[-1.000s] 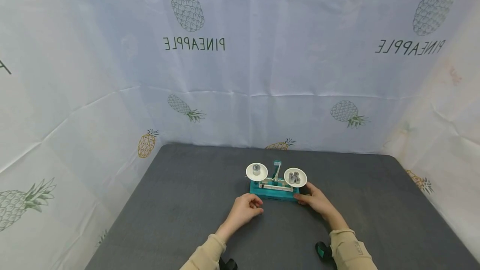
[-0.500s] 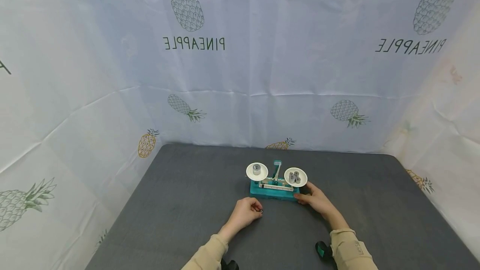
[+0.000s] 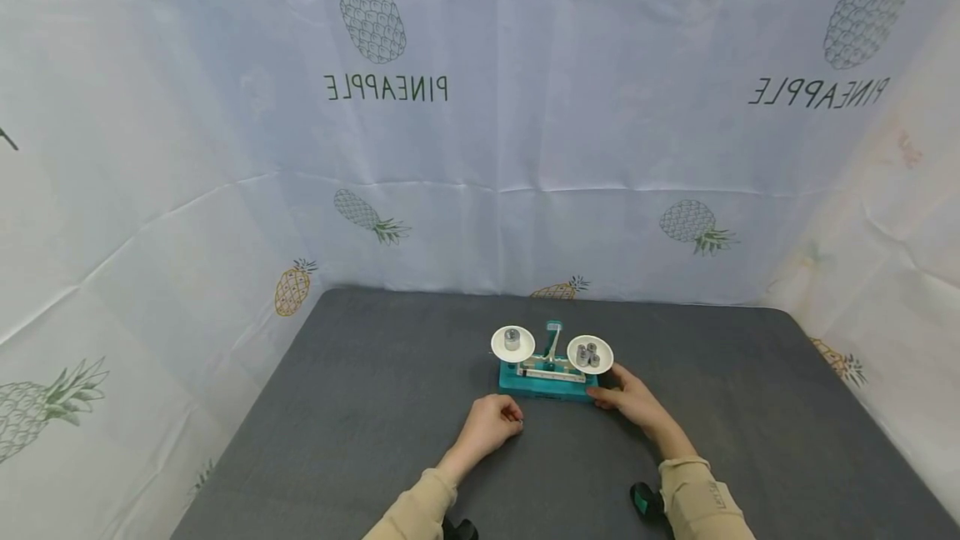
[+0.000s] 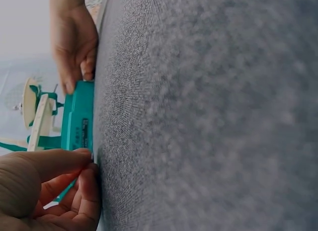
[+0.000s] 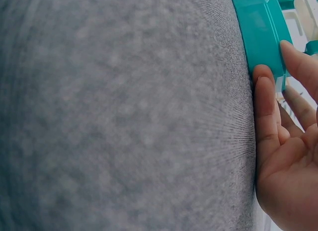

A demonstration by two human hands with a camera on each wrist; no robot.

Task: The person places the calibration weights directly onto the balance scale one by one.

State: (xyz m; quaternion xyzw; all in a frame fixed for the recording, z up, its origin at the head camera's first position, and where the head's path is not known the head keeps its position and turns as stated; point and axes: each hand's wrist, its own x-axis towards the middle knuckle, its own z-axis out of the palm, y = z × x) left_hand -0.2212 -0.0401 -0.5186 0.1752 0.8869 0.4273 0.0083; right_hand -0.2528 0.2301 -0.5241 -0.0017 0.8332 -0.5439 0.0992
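Observation:
A teal balance scale [image 3: 550,388] with two white pans stands on the grey table. One cylindrical metal weight [image 3: 512,338] sits on its left pan [image 3: 499,353], and several smaller metal weights [image 3: 588,354] stand on the right pan [image 3: 606,361]. My right hand [image 3: 632,401] grips the right end of the scale's base, its digits on either side of the corner [image 5: 266,47]. In front of the scale's left end, my left hand [image 3: 489,426] is low over the table, thumb and fingertips together [image 4: 82,164]. They pinch a small metal weight, almost wholly hidden now.
The dark grey table [image 3: 360,407] stretches out around the scale. White cloth [image 3: 495,140] printed with pineapples hangs behind it and along both sides. Black wrist devices [image 3: 647,501] sit by both sleeves.
My left hand has drawn slightly back from the scale, its fingers closing together; a small metal weight showed at its fingertips half a second ago. My right hand and the scale have stayed put.

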